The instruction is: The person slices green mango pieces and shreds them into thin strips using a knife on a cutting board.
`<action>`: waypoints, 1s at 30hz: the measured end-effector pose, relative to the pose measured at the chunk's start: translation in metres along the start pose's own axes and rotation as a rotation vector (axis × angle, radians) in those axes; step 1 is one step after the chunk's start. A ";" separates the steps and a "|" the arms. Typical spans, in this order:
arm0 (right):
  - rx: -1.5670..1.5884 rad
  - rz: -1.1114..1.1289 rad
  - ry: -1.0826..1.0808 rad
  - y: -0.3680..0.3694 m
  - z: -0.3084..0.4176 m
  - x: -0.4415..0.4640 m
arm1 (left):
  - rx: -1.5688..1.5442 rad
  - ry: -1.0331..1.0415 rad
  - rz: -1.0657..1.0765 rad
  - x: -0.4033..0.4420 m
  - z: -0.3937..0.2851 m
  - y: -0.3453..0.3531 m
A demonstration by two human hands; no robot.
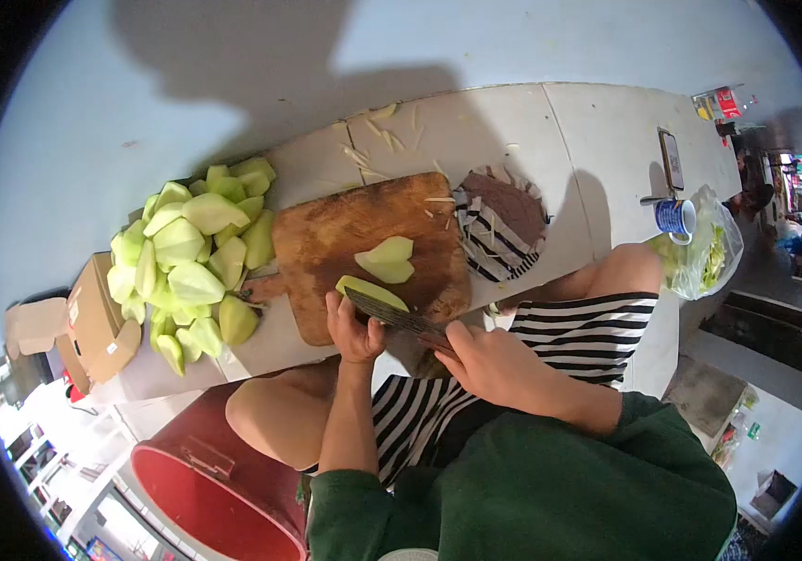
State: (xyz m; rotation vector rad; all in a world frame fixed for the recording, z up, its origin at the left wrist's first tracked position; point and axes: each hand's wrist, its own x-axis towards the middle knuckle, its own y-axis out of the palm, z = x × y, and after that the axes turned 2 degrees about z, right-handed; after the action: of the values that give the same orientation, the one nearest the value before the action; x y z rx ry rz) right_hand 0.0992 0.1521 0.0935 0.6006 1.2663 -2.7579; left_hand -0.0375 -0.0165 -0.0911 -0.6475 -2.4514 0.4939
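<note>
My right hand (490, 366) is closed around the handle of a knife (396, 318), whose dark blade points left. The blade lies against a pale green fruit piece (378, 291) at the near edge of a wooden cutting board (336, 243). My left hand (354, 329) grips the left end of that piece, its fingers curled beside the blade. Just beyond, two more cut fruit pieces (386, 260) lie on the board. A big heap of peeled green fruit pieces (186, 248) is piled to the left of the board.
A folded striped and brown cloth (504, 220) sits right of the board. Thin fruit slivers (364, 159) are scattered behind it. Farther right are a phone (670, 159), a blue mug (672, 217) and a plastic bag (705, 248). A cardboard box (97, 318) and red bin (209, 486) stand left.
</note>
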 end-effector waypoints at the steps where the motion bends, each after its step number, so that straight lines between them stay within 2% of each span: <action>1: 0.000 0.046 0.011 -0.003 0.000 -0.005 | 0.001 0.005 -0.006 0.000 0.000 0.000; 10: 0.042 0.057 0.038 0.008 -0.009 0.005 | -0.041 -0.022 -0.001 -0.002 0.004 0.001; 15: 0.093 -0.037 -0.044 0.042 -0.030 0.039 | -0.025 -0.011 -0.028 0.001 0.000 0.001; 17: 0.110 -0.021 0.006 0.048 -0.036 0.048 | -0.007 -0.005 -0.022 -0.002 0.004 0.001; 23: 0.098 0.012 0.012 0.025 -0.019 0.022 | -0.015 -0.013 -0.025 0.003 0.000 0.002; 25: 0.045 -0.039 -0.023 0.010 -0.008 0.005 | -0.018 -0.025 -0.018 0.000 0.000 0.000; 30: 0.055 0.088 0.053 -0.003 -0.002 -0.006 | -0.032 -0.043 -0.028 -0.001 0.000 0.002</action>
State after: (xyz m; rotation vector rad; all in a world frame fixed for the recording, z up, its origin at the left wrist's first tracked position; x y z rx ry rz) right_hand 0.1051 0.1550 0.0968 0.7198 1.1476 -2.7299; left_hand -0.0362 -0.0154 -0.0927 -0.6202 -2.5103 0.4630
